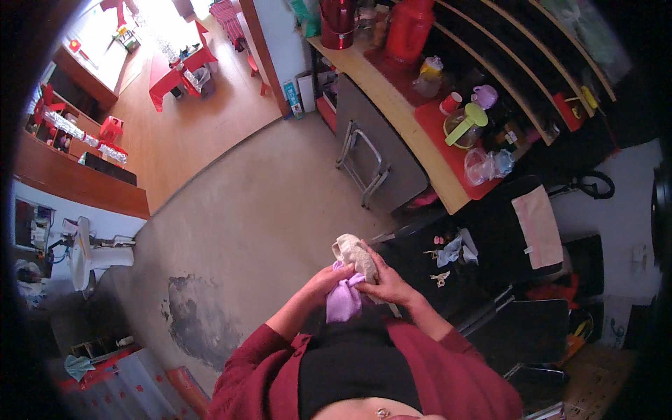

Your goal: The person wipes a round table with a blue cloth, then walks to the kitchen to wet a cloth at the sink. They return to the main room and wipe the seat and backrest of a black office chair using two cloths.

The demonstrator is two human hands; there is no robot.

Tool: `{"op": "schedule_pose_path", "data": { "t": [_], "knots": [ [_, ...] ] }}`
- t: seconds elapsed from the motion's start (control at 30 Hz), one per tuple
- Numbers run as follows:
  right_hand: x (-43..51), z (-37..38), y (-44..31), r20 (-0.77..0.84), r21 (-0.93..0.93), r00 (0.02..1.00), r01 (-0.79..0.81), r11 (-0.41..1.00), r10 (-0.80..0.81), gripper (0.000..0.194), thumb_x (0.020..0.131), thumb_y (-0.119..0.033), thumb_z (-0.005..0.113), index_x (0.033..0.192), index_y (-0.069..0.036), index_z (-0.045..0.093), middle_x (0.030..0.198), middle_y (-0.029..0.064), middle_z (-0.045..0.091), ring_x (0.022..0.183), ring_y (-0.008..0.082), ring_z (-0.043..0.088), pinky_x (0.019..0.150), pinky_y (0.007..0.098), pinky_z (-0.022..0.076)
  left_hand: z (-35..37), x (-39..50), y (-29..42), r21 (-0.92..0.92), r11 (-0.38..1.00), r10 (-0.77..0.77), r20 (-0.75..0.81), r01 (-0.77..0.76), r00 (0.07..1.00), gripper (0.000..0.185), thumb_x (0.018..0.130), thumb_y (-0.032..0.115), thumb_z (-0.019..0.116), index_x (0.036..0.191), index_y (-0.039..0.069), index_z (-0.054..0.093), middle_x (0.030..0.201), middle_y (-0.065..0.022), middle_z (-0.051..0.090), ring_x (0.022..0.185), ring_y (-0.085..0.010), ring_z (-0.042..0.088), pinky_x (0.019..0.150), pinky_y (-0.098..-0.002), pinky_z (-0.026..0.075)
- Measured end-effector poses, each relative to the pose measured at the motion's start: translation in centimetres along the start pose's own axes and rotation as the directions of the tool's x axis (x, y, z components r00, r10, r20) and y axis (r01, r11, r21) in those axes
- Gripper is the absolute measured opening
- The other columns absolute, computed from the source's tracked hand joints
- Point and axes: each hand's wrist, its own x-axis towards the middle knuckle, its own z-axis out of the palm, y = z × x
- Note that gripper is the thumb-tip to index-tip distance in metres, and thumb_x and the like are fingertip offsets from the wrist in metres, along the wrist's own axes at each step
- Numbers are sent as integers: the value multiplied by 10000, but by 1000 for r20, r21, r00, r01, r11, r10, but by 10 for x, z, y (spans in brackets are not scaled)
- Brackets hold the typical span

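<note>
Both of my hands meet in front of my body around a bundle of cloth. My left hand (328, 279) pinches a purple cloth (344, 300), whose lower end hangs loose. My right hand (387, 281) grips a cream, towel-like cloth (354, 253) from its right side, with the thumb near the purple cloth. The two cloths press together, and how they are folded between my fingers is hidden. A pale strip hangs under my right hand.
Right of my hands, a black table (472, 236) carries a pink towel (536, 226) and small cloth items (457, 249). Beyond stands a wooden counter (404, 115) with a green-lidded pitcher (464, 126) and red thermos (409, 29). A folding table (378, 142) leans below; a washbasin (81, 257) is left.
</note>
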Motion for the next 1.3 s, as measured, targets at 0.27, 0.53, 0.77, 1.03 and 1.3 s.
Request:
{"op": "schedule_pose_path", "data": {
  "t": [0.27,0.53,0.77,1.03,1.3],
  "knots": [
    [4,-27,33,89,377,994,-93,922,64,842,884,-243,752,1550,-75,265,1472,148,448,1352,234,440,1125,376,359,3,15,-3,119,992,-32,2,31,999,489,917,290,703,1259,-29,559,1080,-134,685,882,-209,696,765,-357,590],
    [23,-82,24,163,346,986,-93,934,38,830,884,-265,756,1528,-36,285,1488,140,422,1379,228,404,1148,369,317,34,35,2,130,991,5,-120,10,993,431,908,245,712,1223,-23,592,1084,-122,684,887,-197,689,770,-352,580],
    [31,-91,9,24,65,1000,5,998,-6,1114,785,-474,804,1575,-63,135,1560,244,294,1453,338,302,1176,412,270,40,84,5,-9,991,126,-270,-133,955,393,974,305,605,1223,0,594,1089,-128,675,896,-230,684,772,-371,577],
    [61,-78,36,-280,-175,958,-115,978,63,947,737,-288,816,1522,-131,311,1452,215,445,1323,376,470,1078,432,416,21,131,32,955,108,67,270,-276,960,349,975,296,519,1233,77,604,1165,-98,675,1021,-284,658,914,-429,527],
    [56,-74,64,-561,97,756,-344,934,337,713,784,-187,763,1425,-126,457,1318,196,588,1197,355,594,987,415,491,-10,167,103,747,658,-363,207,93,908,446,1012,176,540,1430,66,434,1375,-137,536,1228,-274,560,1050,-415,465]
  ]
}}
